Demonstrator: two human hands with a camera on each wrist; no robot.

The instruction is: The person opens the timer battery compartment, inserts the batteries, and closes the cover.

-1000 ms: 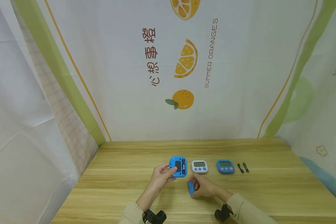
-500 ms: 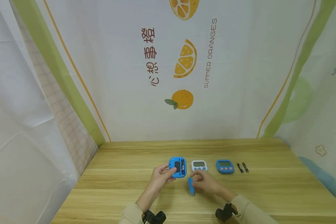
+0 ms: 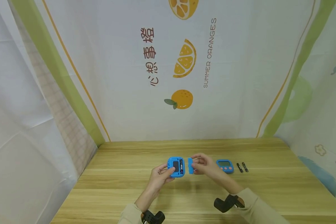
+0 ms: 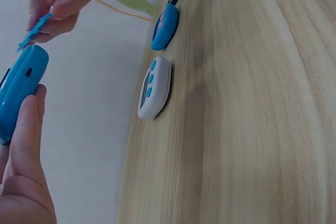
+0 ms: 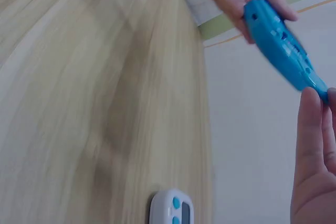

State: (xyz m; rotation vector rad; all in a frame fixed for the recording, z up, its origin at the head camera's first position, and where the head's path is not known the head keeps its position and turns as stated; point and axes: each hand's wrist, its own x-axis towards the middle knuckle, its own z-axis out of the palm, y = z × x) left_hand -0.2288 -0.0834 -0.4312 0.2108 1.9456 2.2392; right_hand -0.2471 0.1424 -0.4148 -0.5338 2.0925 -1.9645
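My left hand [image 3: 160, 179] grips a blue timer [image 3: 176, 167] above the table, its back facing me, with batteries in the uncovered compartment along its right side. Just right of it, my right hand [image 3: 205, 165] pinches a narrow blue cover [image 3: 190, 165] upright, a small gap between the two in the head view. In the left wrist view the cover [image 4: 35, 32] is near the end of the timer [image 4: 21, 90]. The right wrist view shows the timer [image 5: 278, 45] beyond my right fingertips, where I cannot tell whether the cover touches it.
A white timer [image 4: 155, 88] lies on the wooden table [image 3: 123, 193], mostly hidden behind my right hand in the head view. Right of it are another blue timer [image 3: 225, 168] with pink buttons and two dark batteries [image 3: 239, 168]. A printed curtain [image 3: 123, 93] hangs behind.
My right hand has risen from near the table with the cover, bringing it beside the timer and now blocking the white timer. My left hand has kept its grip, barely moving.
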